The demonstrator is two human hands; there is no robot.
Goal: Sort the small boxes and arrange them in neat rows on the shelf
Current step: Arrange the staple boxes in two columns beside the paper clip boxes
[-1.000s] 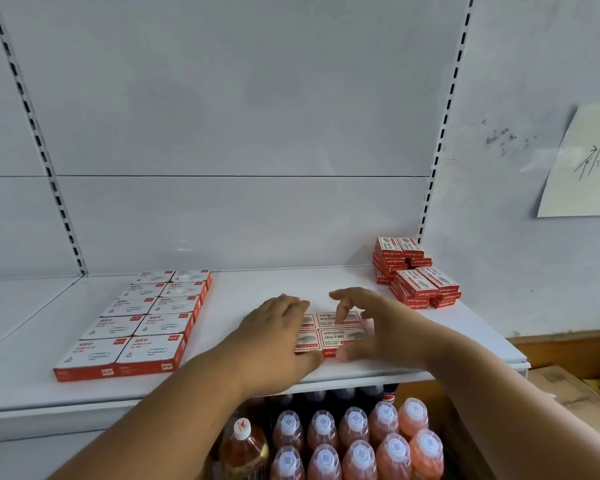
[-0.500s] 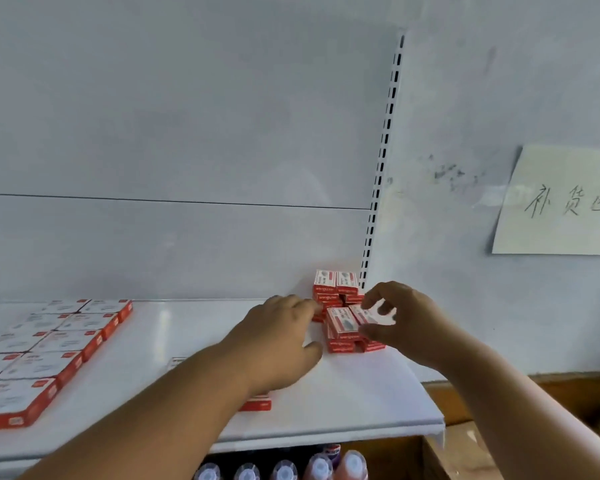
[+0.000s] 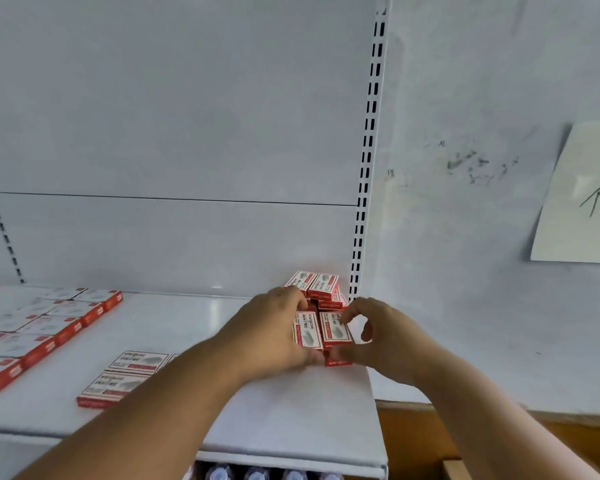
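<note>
A pile of small red-and-white boxes point(image 3: 321, 289) sits in the back right corner of the white shelf point(image 3: 291, 410). My left hand point(image 3: 271, 334) grips the left side of the front boxes point(image 3: 307, 332) of the pile. My right hand point(image 3: 378, 336) pinches the right-hand top box point(image 3: 335, 329) between thumb and forefinger. A small group of the same boxes point(image 3: 125, 375) lies flat near the shelf's front, partly hidden by my left forearm. Larger white boxes with red edges point(image 3: 45, 327) lie in two rows at the left.
A slotted upright point(image 3: 368, 168) marks the shelf's right end, with a plain wall beyond it. A paper note point(image 3: 582, 199) with handwriting hangs on that wall. Bottle caps point(image 3: 257, 474) show below the shelf's front edge. A wooden ledge point(image 3: 465, 427) runs at lower right.
Both hands left the flat group at the shelf front and moved right to the corner pile. They now close on its front boxes. The view swung right.
</note>
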